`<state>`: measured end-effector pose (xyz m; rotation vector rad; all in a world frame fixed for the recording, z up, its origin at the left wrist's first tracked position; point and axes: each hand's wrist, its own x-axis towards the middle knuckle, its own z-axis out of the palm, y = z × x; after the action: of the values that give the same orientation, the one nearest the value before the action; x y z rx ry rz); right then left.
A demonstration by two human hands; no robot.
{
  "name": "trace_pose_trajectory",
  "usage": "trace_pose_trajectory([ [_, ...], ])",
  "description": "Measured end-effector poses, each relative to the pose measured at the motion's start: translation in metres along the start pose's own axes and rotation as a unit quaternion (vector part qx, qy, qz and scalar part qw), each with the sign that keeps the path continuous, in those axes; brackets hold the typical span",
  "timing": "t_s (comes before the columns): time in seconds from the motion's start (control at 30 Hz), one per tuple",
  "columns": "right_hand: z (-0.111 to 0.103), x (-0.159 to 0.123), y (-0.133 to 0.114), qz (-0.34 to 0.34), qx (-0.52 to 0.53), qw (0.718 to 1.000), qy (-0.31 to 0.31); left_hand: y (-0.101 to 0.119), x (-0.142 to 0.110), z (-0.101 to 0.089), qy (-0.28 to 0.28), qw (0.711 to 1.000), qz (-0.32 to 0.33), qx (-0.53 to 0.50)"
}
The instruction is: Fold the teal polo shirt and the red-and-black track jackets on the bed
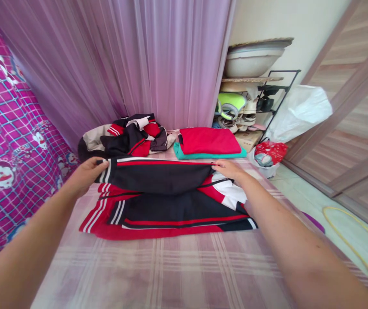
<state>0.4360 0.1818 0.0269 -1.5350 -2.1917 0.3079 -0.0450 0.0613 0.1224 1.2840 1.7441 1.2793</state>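
A jacket (171,210) in black, red and white lies spread on the plaid bed sheet, its striped red hem toward the left. My left hand (89,172) pinches the white-striped cuff of its far black sleeve. Near that sleeve's upper end, by the red and white shoulder, my right hand (228,168) grips the edge between thumb and fingers. The far sleeve is stretched straight between both hands, a red and white line along its edge. The other sleeve lies folded across the jacket's near side.
Behind the jacket lie a rumpled pile of clothes (135,137) and a folded red garment (208,140) on a teal one (209,155). A purple curtain (171,60) hangs behind. Right of the bed stand a shoe rack (282,92) and bags (270,154).
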Motion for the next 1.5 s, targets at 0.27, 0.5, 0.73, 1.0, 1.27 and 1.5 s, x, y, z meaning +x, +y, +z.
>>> trace_pose_trajectory([
  [0.27,0.021,-0.003,-0.035,-0.005,-0.154,0.988,0.022,-0.086,0.039,0.004,0.044,0.978,-0.087,0.186],
  [0.5,-0.008,0.011,-0.013,0.050,-0.004,0.998,0.031,-0.030,0.024,-0.001,0.048,0.999,0.007,0.015],
  [0.73,-0.039,0.002,0.006,0.074,0.204,0.976,-0.029,0.074,-0.067,0.001,0.031,0.987,0.118,-0.106],
  [1.0,-0.021,0.012,0.015,0.053,0.116,0.990,-0.055,0.073,-0.032,0.000,0.010,0.990,0.115,-0.076],
  [1.27,0.020,0.008,-0.021,-0.019,-0.089,0.995,0.051,-0.061,0.035,0.005,0.031,0.940,0.098,0.326],
  [1.5,0.022,-0.012,-0.057,-0.119,-0.075,0.990,-0.004,-0.033,-0.043,0.103,-0.150,0.829,0.368,0.393],
])
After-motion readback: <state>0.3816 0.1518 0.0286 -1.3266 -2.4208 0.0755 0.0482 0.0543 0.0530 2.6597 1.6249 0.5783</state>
